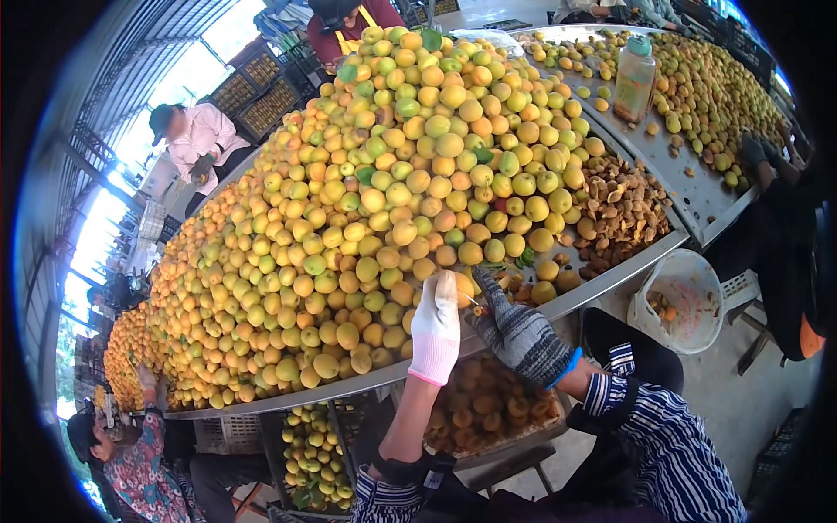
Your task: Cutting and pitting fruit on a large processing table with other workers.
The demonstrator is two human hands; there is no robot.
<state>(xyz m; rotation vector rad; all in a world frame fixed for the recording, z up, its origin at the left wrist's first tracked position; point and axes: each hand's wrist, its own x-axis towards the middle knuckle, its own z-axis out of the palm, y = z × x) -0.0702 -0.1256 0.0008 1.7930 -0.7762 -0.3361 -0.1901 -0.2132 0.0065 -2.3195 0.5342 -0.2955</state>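
My left hand [436, 327], in a white knit glove with a pink cuff, grips an apricot [465, 288] at the near edge of the metal table [582, 295]. In my right hand [526, 343], gloved in grey knit with a blue cuff, is a small thin-bladed tool [469, 299]; its blade meets the apricot's side. Most of its handle is hidden by the fingers. A large heap of yellow-orange apricots [366, 216] rises just beyond both hands. Below them, under the table edge, a box holds halved apricots [484, 405].
Brown apricot pits [628, 196] are piled at the table's right corner. A white bucket [703, 307] stands right of my knee. A crate of whole apricots [314, 451] sits at lower left. A plastic bottle [634, 78] stands on the adjoining table. Several other people work around the tables.
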